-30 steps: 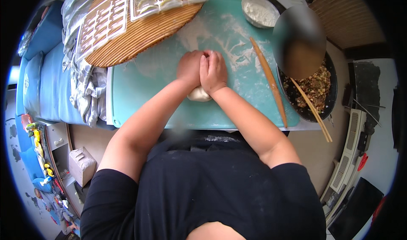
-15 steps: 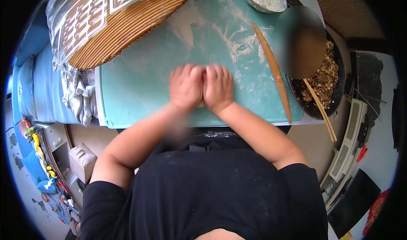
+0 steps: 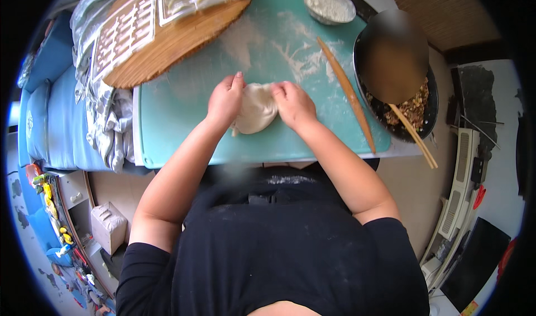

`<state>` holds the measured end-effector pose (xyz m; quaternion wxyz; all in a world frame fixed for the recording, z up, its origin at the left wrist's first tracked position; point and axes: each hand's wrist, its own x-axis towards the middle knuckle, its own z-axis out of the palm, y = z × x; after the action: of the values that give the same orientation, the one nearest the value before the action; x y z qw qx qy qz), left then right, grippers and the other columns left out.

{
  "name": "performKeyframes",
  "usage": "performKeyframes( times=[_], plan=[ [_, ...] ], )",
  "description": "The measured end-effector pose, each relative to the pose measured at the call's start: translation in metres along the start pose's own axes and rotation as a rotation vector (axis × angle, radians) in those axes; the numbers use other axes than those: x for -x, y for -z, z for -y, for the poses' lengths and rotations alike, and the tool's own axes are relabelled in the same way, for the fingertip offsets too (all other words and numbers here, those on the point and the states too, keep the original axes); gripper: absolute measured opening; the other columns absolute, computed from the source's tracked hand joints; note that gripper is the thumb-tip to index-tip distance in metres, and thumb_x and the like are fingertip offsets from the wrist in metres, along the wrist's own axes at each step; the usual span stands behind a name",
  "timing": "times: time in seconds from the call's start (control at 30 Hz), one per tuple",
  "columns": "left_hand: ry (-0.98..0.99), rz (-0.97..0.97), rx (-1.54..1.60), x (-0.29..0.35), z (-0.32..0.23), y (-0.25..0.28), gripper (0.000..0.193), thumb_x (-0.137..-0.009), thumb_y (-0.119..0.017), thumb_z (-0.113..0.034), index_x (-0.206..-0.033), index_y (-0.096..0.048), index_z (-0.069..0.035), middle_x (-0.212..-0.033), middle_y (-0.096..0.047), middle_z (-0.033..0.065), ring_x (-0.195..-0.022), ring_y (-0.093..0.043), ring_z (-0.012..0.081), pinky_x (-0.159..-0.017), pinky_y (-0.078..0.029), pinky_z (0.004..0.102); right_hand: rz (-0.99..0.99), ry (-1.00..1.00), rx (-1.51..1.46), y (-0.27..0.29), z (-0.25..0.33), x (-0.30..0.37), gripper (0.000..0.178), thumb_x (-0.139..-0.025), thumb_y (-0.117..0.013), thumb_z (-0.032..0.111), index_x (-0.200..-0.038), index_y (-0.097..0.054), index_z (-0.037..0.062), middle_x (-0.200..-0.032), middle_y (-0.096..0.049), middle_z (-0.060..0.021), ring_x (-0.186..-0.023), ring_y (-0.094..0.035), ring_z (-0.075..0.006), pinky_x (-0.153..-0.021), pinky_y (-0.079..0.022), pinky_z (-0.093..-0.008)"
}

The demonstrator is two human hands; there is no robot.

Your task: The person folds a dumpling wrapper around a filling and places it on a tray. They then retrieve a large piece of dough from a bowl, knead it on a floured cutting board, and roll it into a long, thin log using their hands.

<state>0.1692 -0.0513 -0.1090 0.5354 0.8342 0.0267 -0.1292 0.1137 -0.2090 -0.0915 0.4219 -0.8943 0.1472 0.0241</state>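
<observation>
A pale, soft lump of dough (image 3: 257,110) is between my two hands over the teal mat (image 3: 184,120). My left hand (image 3: 226,101) grips its left edge, thumb pointing up and away from me. On the other side, my right hand (image 3: 293,103) pinches the dough's upper right edge between thumb and fingers. The dough is a flattened, folded round, with a small tag of it at the lower left. To the right of my right hand lies a tapered wooden rolling pin (image 3: 349,95), apart from it. Flour streaks the mat beyond the dough.
A glass bowl of flour (image 3: 329,6) stands at the far right. Beside it, a black pan (image 3: 432,115) holds chopped filling, with chopsticks (image 3: 414,137) across its rim. At the far left, a round wooden board (image 3: 167,56) carries plastic trays (image 3: 125,34), one with dumplings.
My hands were pressed together over the dough; they have moved apart to its two sides, gripping its edges. The dough now shows between them. The whole view has shifted slightly.
</observation>
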Motion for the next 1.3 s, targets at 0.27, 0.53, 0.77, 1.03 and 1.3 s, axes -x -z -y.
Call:
performKeyframes(
  times=[0.27,0.53,0.77,1.03,1.3],
  plan=[
    [-0.592,-0.328,-0.340,0.087,0.021,0.001,0.012,-0.086,-0.052,-0.013,-0.093,-0.059,-0.007,-0.090,-0.054,0.0146,-0.087,-0.052,0.0302,-0.078,-0.044,0.0364,-0.045,0.807,-0.037,-0.041,-0.006,0.059,0.012,-0.078,-0.053,0.008,-0.089,-0.046,0.0047,-0.088,-0.047,-0.0144,-0.081,-0.048,-0.0331,-0.070,-0.043,-0.0414],
    [-0.351,-0.112,-0.522,0.006,0.006,-0.009,0.019,-0.080,-0.049,-0.011,-0.095,-0.061,-0.007,-0.094,-0.062,0.0128,-0.091,-0.054,0.0339,-0.077,-0.044,0.0399,0.026,0.521,0.262,-0.050,0.000,-0.002,0.016,-0.080,-0.046,0.013,-0.094,-0.044,0.0059,-0.091,-0.049,-0.0155,-0.081,-0.054,-0.0347,-0.068,-0.048,-0.0448],
    [-0.198,-0.217,-0.444,-0.019,-0.009,-0.009,0.023,-0.089,-0.045,-0.027,-0.099,-0.060,-0.012,-0.083,-0.064,0.0143,-0.079,-0.061,0.0331,-0.068,-0.046,0.0438,0.036,0.442,0.276,-0.039,0.013,-0.038,0.016,-0.079,-0.051,0.007,-0.095,-0.049,0.0045,-0.095,-0.054,-0.0155,-0.083,-0.059,-0.0308,-0.069,-0.050,-0.0398],
    [-0.337,-0.263,-0.127,0.030,0.000,0.000,0.016,-0.086,-0.053,-0.022,-0.090,-0.058,-0.008,-0.081,-0.059,0.0110,-0.074,-0.056,0.0302,-0.065,-0.044,0.0383,-0.011,0.190,-0.601,-0.038,0.022,0.029,0.017,-0.079,-0.043,-0.005,-0.092,-0.051,0.0024,-0.084,-0.053,-0.0057,-0.077,-0.050,-0.0135,-0.074,-0.044,-0.0266],
    [-0.552,-0.155,-0.573,0.037,0.021,0.006,0.016,-0.079,-0.054,-0.021,-0.091,-0.060,-0.013,-0.086,-0.060,0.0077,-0.082,-0.055,0.0311,-0.072,-0.042,0.0418,-0.174,0.690,0.045,-0.068,0.006,0.016,0.018,-0.079,-0.050,0.012,-0.097,-0.047,0.0087,-0.089,-0.050,-0.0117,-0.080,-0.050,-0.0324,-0.068,-0.043,-0.0425]
  ],
)
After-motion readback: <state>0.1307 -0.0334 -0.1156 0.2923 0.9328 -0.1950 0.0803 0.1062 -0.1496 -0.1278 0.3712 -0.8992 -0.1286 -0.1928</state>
